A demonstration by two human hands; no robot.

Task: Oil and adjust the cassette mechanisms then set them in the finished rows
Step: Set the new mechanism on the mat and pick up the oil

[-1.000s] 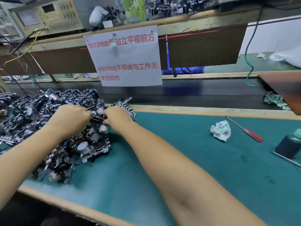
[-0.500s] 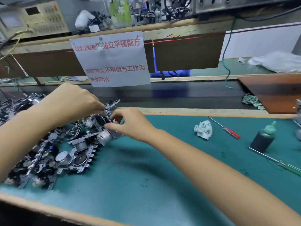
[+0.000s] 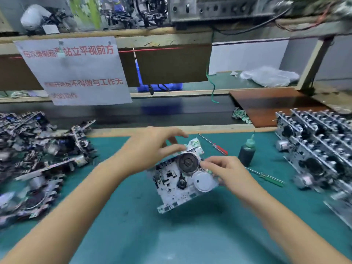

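One cassette mechanism [image 3: 177, 184], a pale plate with a dark flywheel and a round silver motor, is held tilted above the green mat at the centre. My left hand [image 3: 146, 151] grips its top left edge. My right hand [image 3: 224, 172] pinches its right side beside the motor. A loose heap of mechanisms [image 3: 38, 159] lies at the left. Finished mechanisms stand upright in rows [image 3: 314, 149] at the right. A dark oil bottle [image 3: 247, 152] with a green nozzle stands just right of my hands.
A red-handled screwdriver [image 3: 215, 145] and a crumpled cloth [image 3: 195, 145] lie behind the held mechanism. A green-handled screwdriver [image 3: 266, 176] lies right of my right hand. A black conveyor belt [image 3: 171, 111] runs behind the mat. A paper sign [image 3: 74, 71] hangs above it.
Both hands lifted one mechanism out of the left heap and carried it right to the mat's centre. The view swung right, bringing the finished rows into sight.
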